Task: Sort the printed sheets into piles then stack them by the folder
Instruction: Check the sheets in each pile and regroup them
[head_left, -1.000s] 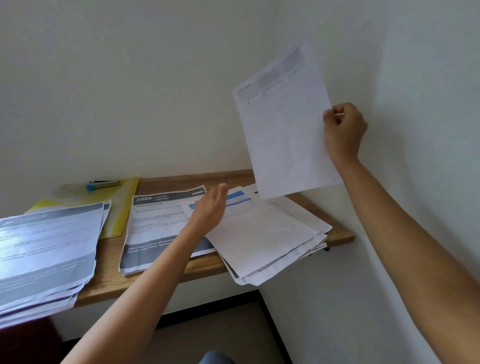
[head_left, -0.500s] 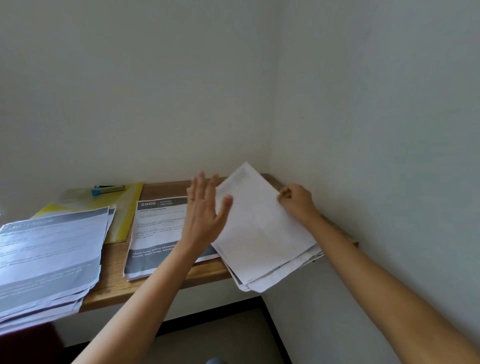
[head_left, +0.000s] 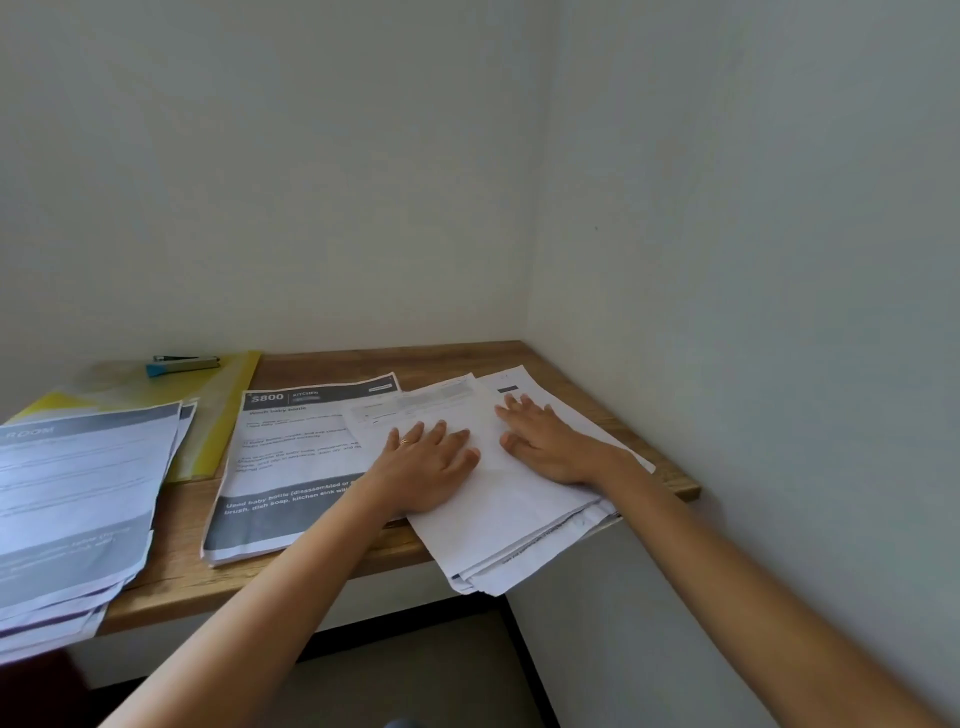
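small home office nook, wooden desk (head_left: 467, 358) in plain white corner, printed sheets (head_left: 291, 467), yellow folder (head_left: 228, 415)

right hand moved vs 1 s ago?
Yes. The right hand dropped from high against the wall down to the desk; it now rests flat on the right pile.

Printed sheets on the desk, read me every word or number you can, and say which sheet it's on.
"S800", "KITCHEN", "Wash baby bottle": top of the middle sheet.
"Used baby bottle (disassembled or": its grey footer, where the line is cut off.
"ROOM": top of the left pile.
Right pile: print too blurred to read.
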